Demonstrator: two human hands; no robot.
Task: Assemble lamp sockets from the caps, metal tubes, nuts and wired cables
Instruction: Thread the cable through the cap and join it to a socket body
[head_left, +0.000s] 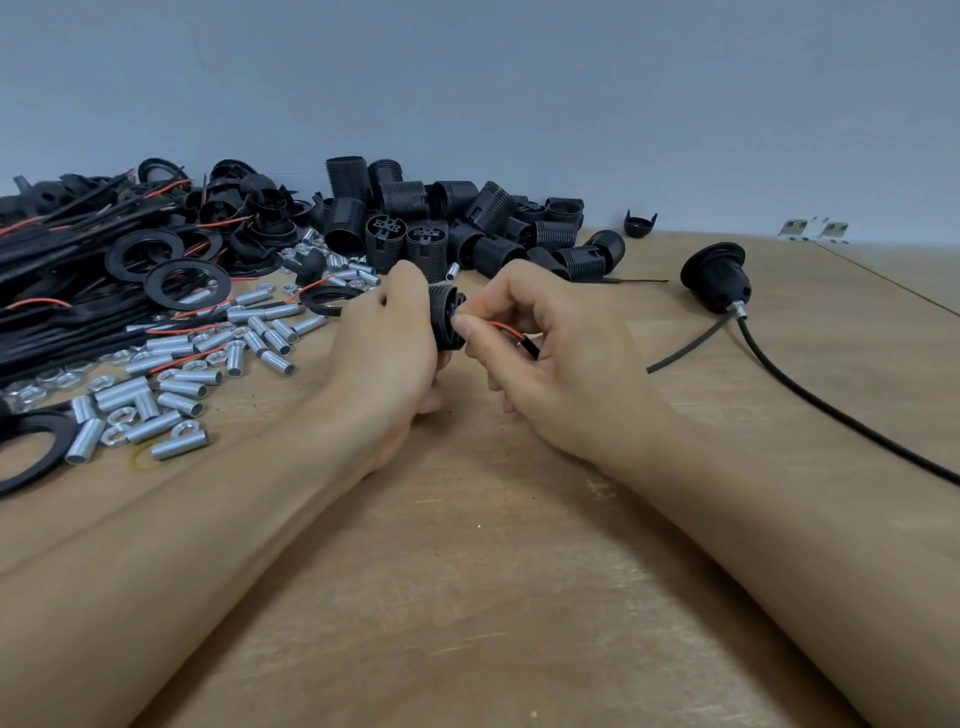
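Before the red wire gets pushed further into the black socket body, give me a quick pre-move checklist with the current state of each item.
1. Left hand grips the black ribbed plastic socket body: ok.
2. Right hand pinches the thin red wire near the socket: ok.
3. Wire tip seated in its terminal: cannot tell, fingers hide it.
4. Black cable sheath clear of the socket: ok.
5. Silver threaded metal tubes within reach on the wooden table: ok.

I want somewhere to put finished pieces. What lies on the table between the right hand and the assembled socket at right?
Head view: only a loose black strip between right hand and assembled socket; otherwise bare table.
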